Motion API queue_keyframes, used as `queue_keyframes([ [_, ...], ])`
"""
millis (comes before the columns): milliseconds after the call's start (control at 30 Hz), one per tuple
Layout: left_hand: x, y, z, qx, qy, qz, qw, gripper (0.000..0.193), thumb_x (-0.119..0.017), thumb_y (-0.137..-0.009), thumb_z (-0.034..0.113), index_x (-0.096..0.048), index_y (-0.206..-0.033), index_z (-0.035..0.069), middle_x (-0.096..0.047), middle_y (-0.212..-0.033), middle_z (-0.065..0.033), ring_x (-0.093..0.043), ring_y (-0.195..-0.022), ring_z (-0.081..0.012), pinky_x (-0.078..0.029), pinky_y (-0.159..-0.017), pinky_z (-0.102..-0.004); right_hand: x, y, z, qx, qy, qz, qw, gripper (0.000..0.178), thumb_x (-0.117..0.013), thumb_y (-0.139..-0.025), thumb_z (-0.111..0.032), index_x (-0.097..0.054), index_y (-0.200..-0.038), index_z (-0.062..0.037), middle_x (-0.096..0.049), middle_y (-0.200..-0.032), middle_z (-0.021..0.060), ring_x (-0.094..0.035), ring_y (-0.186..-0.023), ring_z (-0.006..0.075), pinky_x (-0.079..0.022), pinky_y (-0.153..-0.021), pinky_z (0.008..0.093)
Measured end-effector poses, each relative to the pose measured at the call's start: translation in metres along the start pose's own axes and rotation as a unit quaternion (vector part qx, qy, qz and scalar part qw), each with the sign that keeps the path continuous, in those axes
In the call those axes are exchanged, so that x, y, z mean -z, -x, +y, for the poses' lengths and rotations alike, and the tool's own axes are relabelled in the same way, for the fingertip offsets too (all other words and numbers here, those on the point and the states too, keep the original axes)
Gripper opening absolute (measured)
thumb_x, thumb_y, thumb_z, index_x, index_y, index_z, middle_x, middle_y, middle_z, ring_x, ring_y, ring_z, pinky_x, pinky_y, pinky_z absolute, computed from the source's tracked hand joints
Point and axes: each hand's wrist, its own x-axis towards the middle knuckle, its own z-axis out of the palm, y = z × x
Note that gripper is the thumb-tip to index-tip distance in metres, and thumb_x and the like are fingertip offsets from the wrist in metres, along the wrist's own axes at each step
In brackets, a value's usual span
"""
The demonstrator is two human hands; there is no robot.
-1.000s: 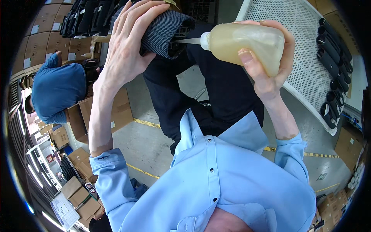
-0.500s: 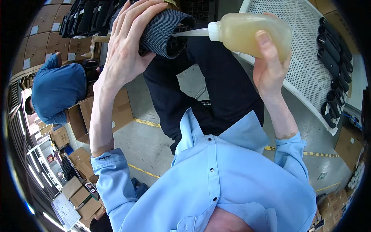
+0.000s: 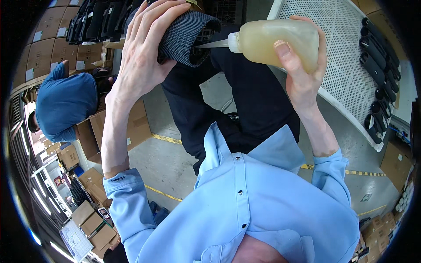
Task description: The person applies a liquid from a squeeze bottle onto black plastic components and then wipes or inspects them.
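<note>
Clasping a curved dark piece (image 3: pixel 182 40), left hand (image 3: pixel 142 57), bottle (image 3: pixel 274 41) gripped, right hand (image 3: pixel 305 83), nozzle (image 3: pixel 215 44) aimed into piece

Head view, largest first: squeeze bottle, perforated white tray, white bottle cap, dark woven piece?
1. perforated white tray
2. squeeze bottle or dark woven piece, partly under left hand: unsure
3. white bottle cap

A light-blue collared cloth shirt (image 3: pixel 289 201) has small, dark round buttons (image 3: pixel 240 192). Dark script (image 3: pixel 117 179) marks its light-blue left cuff (image 3: pixel 127 183). Black cloth trousers (image 3: pixel 256 98) are worn with it.
</note>
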Motion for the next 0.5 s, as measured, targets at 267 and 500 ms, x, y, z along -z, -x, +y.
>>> queue_keyframes([
  [267, 0.009, -0.020, 0.023, 0.039, 0.058, 0.002, 0.998, 0.097, -0.089, -0.069, 0.004, -0.045, -0.154, 0.014, -0.053, -0.156, -0.0063, -0.041, -0.150, -0.0309, -0.024, -0.131, -0.0566, 0.010, 0.000, -0.007, -0.189, -0.178, -0.016, 0.966, 0.063, -0.072, -0.094, -0.025, -0.044, -0.146, -0.0014, -0.056, -0.134, 0.0169, -0.063, -0.102, 0.0246, -0.057, -0.076, 0.0328],
  [500, -0.006, -0.010, 0.000, -0.021, -0.013, 0.086, 0.996, 0.094, -0.088, -0.070, 0.006, -0.046, -0.154, 0.014, -0.052, -0.155, -0.0081, -0.043, -0.149, -0.0313, -0.025, -0.130, -0.0573, 0.063, 0.004, 0.011, -0.354, -0.579, -0.050, 0.733, 0.064, -0.071, -0.096, -0.033, -0.043, -0.145, -0.0021, -0.056, -0.135, 0.0193, -0.064, -0.081, 0.0160, -0.054, -0.063, 0.0299],
])
